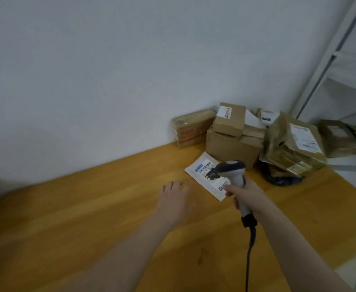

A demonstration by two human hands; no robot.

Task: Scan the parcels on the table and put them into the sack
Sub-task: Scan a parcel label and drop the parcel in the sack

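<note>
While our right grip (246,196) curls round the scanner (231,167) above the parcel (200,167) on the table (88,218), our left grip (175,199) is spread just beside it. Risk: unpinned parcel slides, so we miss the barcode.

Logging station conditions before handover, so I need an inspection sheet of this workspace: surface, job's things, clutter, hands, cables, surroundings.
Surface: orange-brown wooden table, faint dark smudge near its front.
Job's things: flat white mailer with barcode label lying on the table; grey-and-white handheld scanner pointed at it; brown cardboard and kraft-paper parcels piled in the far right corner; sack not seen.
Clutter: black plastic item partly under the pile.
Grips: left hand open, beside the mailer; right hand holds the scanner's handle.
Cables: black scanner cable running toward the near edge.
Surroundings: plain white wall; white metal shelving at right, holding more parcels.
</note>
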